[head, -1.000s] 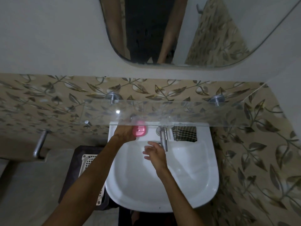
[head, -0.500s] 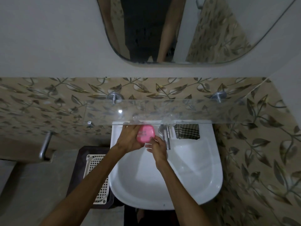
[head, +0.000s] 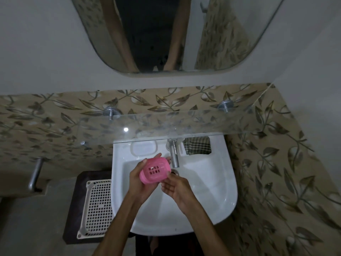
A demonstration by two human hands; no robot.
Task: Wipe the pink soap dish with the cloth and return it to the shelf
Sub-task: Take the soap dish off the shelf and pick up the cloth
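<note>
The pink soap dish [head: 154, 170], with a grid of small drain holes, is held over the white basin. My left hand [head: 139, 183] grips it from the left and from below, fingers curled round its far edge. My right hand [head: 175, 186] touches the dish's right end with its fingertips, palm up and fingers only loosely bent. The dark checked cloth [head: 197, 145] lies folded on the basin's back ledge, right of the tap, apart from both hands. The glass shelf [head: 212, 124] runs across the wall above the basin.
A chrome tap [head: 174, 154] stands just beyond the dish. The white basin [head: 212, 191] has a moulded soap recess at its back left. A cream plastic basket [head: 97, 204] sits on a dark stand at the left. A metal towel bar [head: 35, 174] projects from the left ledge. A mirror [head: 166, 34] hangs above.
My left hand has brought the pink dish from the basin's back ledge down toward me over the bowl. It has turned so the drain holes face up. My right hand has come up against it.
</note>
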